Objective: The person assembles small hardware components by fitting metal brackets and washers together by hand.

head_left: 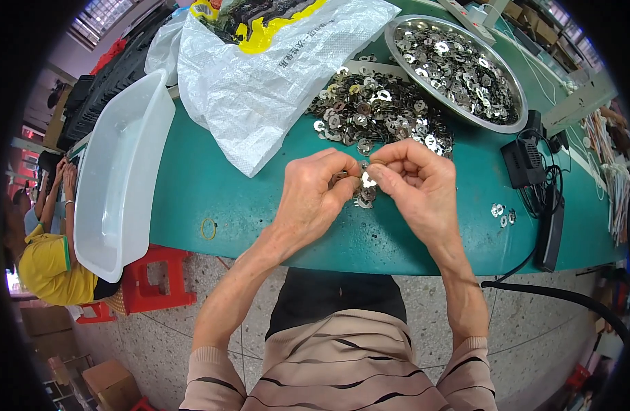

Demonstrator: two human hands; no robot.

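Observation:
My left hand and my right hand meet over the green table, thumbs and forefingers pinched together. Between the fingertips is a small shiny stamped metal piece, roughly round with cut-outs. The right fingertips grip its edge; the left fingers are closed beside it, partly hiding what they hold. A few similar pieces show just under the fingertips. Beyond my hands a heap of metal pieces spreads over the table. Behind it on the right, a steel bowl is full of the same kind of piece.
A white woven sack lies left of the heap, and a white plastic tub stands at the left edge. On the right are loose pieces, a black adapter and cables. A rubber band lies left; a person in yellow sits beyond.

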